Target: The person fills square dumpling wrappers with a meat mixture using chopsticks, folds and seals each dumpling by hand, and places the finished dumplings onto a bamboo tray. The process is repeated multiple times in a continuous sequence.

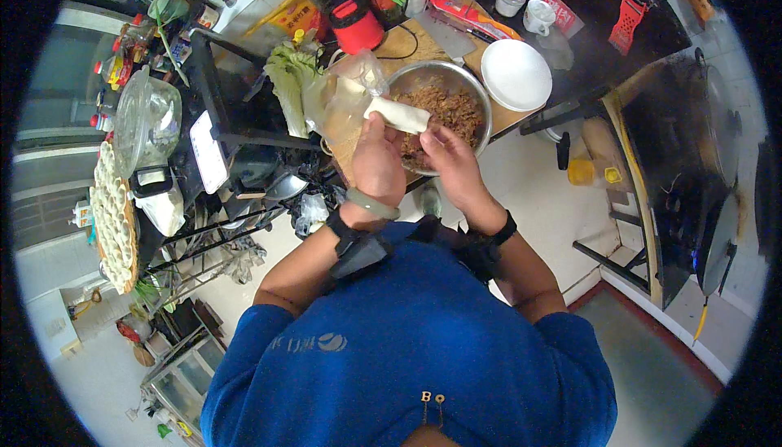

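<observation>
A pale rolled dough wrapper (397, 115) spans the gap between my two hands, over the near left part of a steel bowl (487, 120). My left hand (379, 163), with a bangle at the wrist, grips the roll from below, thumb at its left end. The thumb and fingers of my right hand (453, 169) pinch its right end; some fingertips are hidden. Brown minced filling (449, 108) lies in the bowl. Left of the bowl is a clear plastic bag (324, 102), with pale wrapper sheets (349, 91) in or beside it.
A wooden board (403, 41) under the bowl holds a cleaver (449, 38), a white plate (516, 74) and leafy cabbage (290, 87). Behind stands a red appliance (355, 25). A phone (208, 151) leans at left, near a tray of dumplings (113, 221). A pan (718, 245) sits at right.
</observation>
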A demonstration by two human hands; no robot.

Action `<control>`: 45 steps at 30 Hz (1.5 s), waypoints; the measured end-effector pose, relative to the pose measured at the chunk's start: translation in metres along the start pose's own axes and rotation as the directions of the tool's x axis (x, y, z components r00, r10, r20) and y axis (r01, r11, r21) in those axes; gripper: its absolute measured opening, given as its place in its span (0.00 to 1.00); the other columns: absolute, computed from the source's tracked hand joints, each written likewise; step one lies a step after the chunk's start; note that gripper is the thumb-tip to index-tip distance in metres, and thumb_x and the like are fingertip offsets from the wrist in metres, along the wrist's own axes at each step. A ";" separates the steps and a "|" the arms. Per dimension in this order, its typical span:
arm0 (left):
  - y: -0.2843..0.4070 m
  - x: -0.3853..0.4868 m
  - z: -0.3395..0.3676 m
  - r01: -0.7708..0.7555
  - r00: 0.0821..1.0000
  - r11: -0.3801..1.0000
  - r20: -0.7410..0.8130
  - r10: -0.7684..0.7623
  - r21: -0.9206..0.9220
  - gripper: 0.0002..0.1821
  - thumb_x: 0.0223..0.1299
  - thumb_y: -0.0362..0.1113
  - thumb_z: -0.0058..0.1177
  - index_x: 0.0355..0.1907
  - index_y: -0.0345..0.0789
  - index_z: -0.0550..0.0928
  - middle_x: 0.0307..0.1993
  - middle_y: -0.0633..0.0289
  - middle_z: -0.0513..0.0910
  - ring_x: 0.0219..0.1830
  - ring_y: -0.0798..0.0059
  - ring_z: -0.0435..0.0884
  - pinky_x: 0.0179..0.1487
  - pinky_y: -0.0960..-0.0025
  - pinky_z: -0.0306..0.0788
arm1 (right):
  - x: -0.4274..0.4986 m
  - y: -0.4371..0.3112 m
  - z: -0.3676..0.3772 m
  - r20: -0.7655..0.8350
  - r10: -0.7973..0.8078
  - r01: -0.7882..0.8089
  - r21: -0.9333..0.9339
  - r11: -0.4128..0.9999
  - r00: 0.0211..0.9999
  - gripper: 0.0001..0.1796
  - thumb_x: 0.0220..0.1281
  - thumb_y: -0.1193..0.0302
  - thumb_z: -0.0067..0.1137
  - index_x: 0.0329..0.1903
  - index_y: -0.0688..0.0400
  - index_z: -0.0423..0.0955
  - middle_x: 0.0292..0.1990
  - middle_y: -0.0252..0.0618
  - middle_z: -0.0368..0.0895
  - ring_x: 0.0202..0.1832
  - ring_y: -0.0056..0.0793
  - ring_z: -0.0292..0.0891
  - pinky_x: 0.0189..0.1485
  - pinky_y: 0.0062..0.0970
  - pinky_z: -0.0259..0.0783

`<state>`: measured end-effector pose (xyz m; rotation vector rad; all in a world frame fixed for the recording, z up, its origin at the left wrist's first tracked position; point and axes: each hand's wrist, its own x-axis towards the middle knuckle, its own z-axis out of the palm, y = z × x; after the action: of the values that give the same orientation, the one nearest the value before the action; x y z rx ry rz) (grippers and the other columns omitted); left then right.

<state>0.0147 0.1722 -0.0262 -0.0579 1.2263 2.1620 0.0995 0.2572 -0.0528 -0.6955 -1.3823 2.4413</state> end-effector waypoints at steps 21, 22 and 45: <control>-0.007 0.007 -0.021 -0.353 0.935 0.895 0.107 0.337 0.273 0.14 0.68 0.42 0.51 0.41 0.32 0.80 0.36 0.65 0.81 0.35 0.83 0.77 0.40 0.76 0.73 | 0.000 0.003 0.021 -0.295 -0.153 0.252 0.335 0.908 0.943 0.11 0.66 0.65 0.57 0.47 0.56 0.74 0.36 0.30 0.81 0.34 0.19 0.78 0.35 0.18 0.71; -0.006 0.006 -0.019 -0.355 0.935 0.888 0.095 0.343 0.292 0.14 0.68 0.43 0.51 0.41 0.32 0.80 0.36 0.65 0.81 0.35 0.83 0.77 0.40 0.76 0.73 | 0.000 0.003 0.023 -0.317 -0.180 0.280 0.309 0.909 0.931 0.12 0.66 0.66 0.57 0.47 0.58 0.75 0.36 0.31 0.81 0.33 0.18 0.77 0.34 0.17 0.70; -0.001 0.007 -0.013 -0.240 0.970 0.911 0.052 0.236 0.336 0.14 0.67 0.42 0.52 0.43 0.33 0.82 0.33 0.67 0.83 0.32 0.85 0.76 0.38 0.79 0.71 | 0.004 0.001 0.034 -0.470 -0.328 0.361 -0.022 0.932 0.819 0.14 0.67 0.65 0.56 0.45 0.63 0.77 0.30 0.32 0.80 0.26 0.13 0.70 0.29 0.15 0.66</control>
<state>0.0060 0.1662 -0.0371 0.2627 1.6572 2.1113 0.0783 0.2336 -0.0406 -0.8592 -1.1083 1.8655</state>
